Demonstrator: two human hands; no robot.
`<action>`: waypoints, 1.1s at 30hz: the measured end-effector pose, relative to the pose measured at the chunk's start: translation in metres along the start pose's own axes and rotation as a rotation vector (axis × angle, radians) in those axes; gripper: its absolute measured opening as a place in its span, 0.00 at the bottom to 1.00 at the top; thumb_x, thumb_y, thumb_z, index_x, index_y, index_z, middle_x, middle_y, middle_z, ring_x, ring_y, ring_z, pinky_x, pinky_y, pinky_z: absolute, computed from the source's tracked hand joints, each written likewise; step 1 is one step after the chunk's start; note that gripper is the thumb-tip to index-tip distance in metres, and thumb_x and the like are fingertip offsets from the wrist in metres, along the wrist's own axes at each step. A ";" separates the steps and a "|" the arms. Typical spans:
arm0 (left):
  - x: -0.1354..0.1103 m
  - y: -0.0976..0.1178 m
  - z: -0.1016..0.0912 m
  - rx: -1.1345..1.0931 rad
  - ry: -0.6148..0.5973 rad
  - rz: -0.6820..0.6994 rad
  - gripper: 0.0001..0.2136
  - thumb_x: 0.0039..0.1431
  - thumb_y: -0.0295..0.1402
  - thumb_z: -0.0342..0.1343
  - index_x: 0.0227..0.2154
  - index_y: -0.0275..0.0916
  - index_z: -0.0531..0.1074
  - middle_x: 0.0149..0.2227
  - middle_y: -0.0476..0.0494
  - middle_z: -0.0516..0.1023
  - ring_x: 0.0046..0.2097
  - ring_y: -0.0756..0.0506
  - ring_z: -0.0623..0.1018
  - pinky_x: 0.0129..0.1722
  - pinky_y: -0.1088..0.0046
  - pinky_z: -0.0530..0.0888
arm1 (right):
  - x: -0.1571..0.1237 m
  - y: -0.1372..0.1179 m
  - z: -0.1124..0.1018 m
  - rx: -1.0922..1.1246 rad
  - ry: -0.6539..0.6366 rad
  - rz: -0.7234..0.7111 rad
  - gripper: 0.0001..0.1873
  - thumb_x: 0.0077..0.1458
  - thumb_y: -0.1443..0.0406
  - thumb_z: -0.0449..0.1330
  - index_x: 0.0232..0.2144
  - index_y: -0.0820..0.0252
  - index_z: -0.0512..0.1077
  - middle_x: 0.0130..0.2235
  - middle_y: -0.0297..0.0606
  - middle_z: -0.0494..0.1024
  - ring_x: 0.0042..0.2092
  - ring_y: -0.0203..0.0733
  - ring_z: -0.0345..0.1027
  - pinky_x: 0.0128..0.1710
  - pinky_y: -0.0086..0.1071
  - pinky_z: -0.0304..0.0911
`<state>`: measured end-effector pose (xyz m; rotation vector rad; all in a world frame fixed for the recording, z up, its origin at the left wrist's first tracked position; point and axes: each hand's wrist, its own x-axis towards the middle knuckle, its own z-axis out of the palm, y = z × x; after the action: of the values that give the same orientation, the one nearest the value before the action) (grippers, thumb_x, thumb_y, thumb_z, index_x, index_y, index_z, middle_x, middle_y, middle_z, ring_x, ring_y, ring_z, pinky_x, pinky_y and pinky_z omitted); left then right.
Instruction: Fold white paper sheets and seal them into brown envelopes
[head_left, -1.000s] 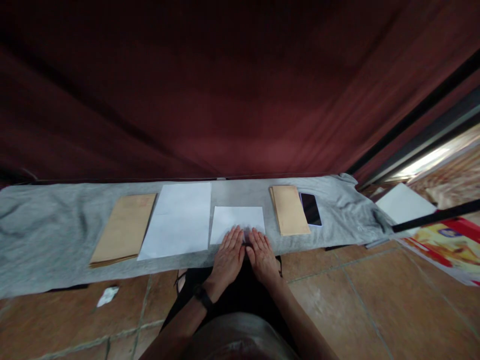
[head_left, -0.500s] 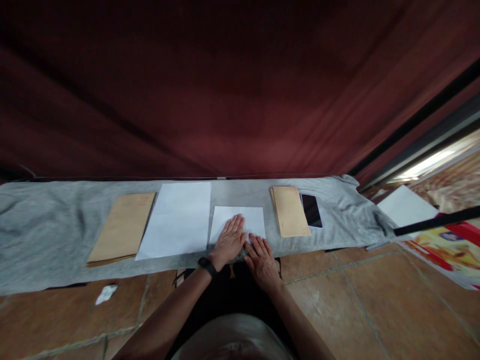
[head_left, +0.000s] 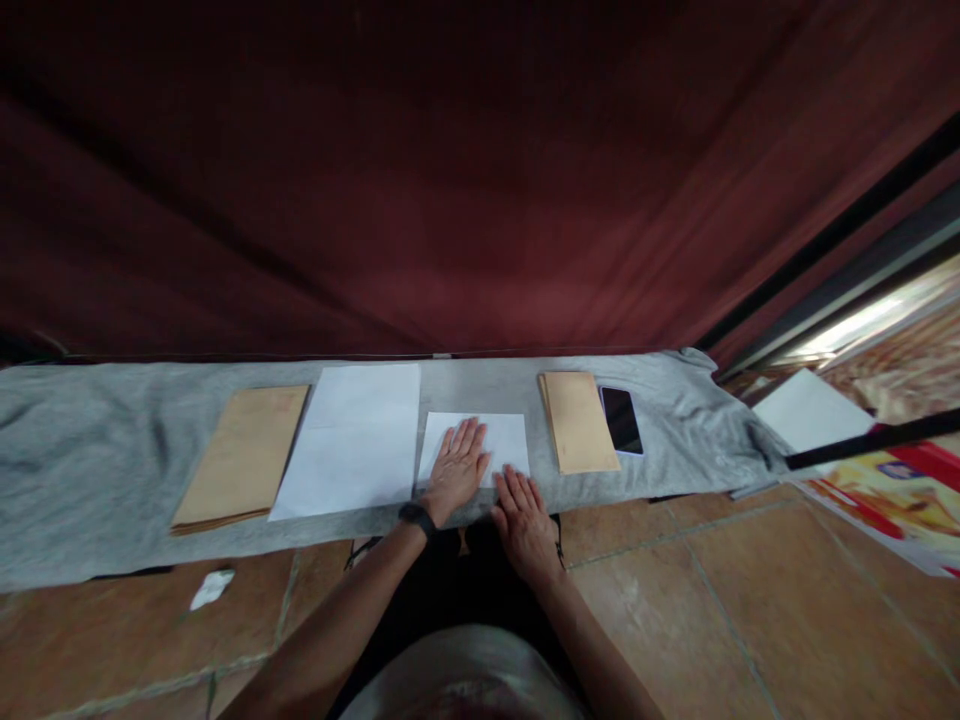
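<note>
A folded white sheet of paper (head_left: 508, 432) lies in front of me on the grey cloth. My left hand (head_left: 457, 467) rests flat on its middle, fingers stretched out; a dark band circles that wrist. At the sheet's lower right edge lies my right hand (head_left: 523, 518), open, its fingertips touching the paper. To the left is a stack of larger white paper (head_left: 352, 440), and beyond it a pile of brown envelopes (head_left: 244, 450). On the right sit smaller brown envelopes (head_left: 581, 425) beside a dark phone (head_left: 622, 420).
A grey cloth (head_left: 90, 450) covers the long narrow surface. Behind it hangs a dark red curtain (head_left: 465, 200). A crumpled white scrap (head_left: 212, 590) lies on the tiled floor (head_left: 660, 600). A red and yellow printed box (head_left: 900, 495) and a dark bar (head_left: 877, 440) are at the right.
My left hand has slid slightly up and to the left over the folded sheet. My right hand stays nearly in place at the sheet's edge.
</note>
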<state>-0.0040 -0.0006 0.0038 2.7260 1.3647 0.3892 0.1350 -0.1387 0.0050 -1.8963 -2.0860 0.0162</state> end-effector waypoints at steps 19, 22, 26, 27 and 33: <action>-0.080 0.012 -0.005 0.039 0.120 -0.193 0.34 0.69 0.47 0.43 0.69 0.27 0.49 0.70 0.24 0.50 0.71 0.33 0.52 0.67 0.44 0.55 | -0.016 0.022 0.011 -0.082 0.129 0.135 0.32 0.71 0.55 0.43 0.70 0.67 0.49 0.68 0.54 0.58 0.69 0.53 0.50 0.66 0.50 0.50; -0.088 0.011 -0.004 0.033 0.130 -0.197 0.34 0.69 0.46 0.43 0.68 0.26 0.48 0.70 0.23 0.49 0.71 0.33 0.51 0.66 0.45 0.57 | -0.015 0.022 0.010 -0.066 0.157 0.145 0.32 0.71 0.56 0.43 0.69 0.69 0.49 0.67 0.55 0.59 0.69 0.53 0.51 0.66 0.50 0.51; -0.085 0.011 -0.006 0.036 0.119 -0.211 0.30 0.70 0.42 0.41 0.67 0.25 0.53 0.69 0.24 0.54 0.71 0.34 0.53 0.67 0.49 0.59 | -0.008 0.018 0.008 -0.030 0.149 0.120 0.30 0.71 0.58 0.42 0.69 0.66 0.51 0.68 0.52 0.58 0.70 0.51 0.48 0.66 0.50 0.52; -0.082 0.010 -0.007 0.031 0.110 -0.208 0.29 0.70 0.42 0.40 0.66 0.25 0.54 0.68 0.25 0.55 0.71 0.35 0.54 0.67 0.50 0.59 | -0.007 0.016 0.008 -0.023 0.133 0.115 0.29 0.71 0.58 0.42 0.69 0.64 0.53 0.68 0.51 0.58 0.70 0.51 0.48 0.66 0.51 0.52; -0.037 -0.005 -0.007 -0.006 0.043 -0.152 0.28 0.70 0.42 0.38 0.66 0.29 0.57 0.68 0.32 0.58 0.70 0.38 0.55 0.68 0.52 0.57 | -0.004 0.014 0.011 -0.045 0.078 0.114 0.28 0.71 0.58 0.43 0.67 0.63 0.58 0.68 0.50 0.59 0.69 0.52 0.51 0.65 0.50 0.51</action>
<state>-0.0306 -0.0279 0.0021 2.6009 1.5655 0.4423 0.1467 -0.1389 -0.0091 -2.0069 -1.9419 -0.0780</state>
